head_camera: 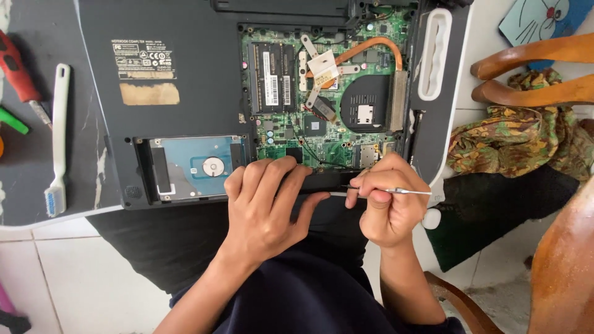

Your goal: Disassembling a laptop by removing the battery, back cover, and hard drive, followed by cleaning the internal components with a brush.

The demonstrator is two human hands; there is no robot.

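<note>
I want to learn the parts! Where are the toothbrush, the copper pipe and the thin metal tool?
toothbrush (59, 124): head view, white handle.
copper pipe (377, 43): head view, top of bend.
thin metal tool (408, 192): head view, bare shaft beside right hand.

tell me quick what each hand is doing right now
Left hand: open, fingers resting on the laptop edge, holding nothing.
Right hand: closed on a thin metal tool.

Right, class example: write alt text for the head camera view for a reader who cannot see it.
Two bare hands work at the near edge of an opened laptop lying underside up: the left hand rests on the edge, the right hand holds a thin metal tool. A green circuit board and hard drive lie exposed; a toothbrush lies to the left.
</note>
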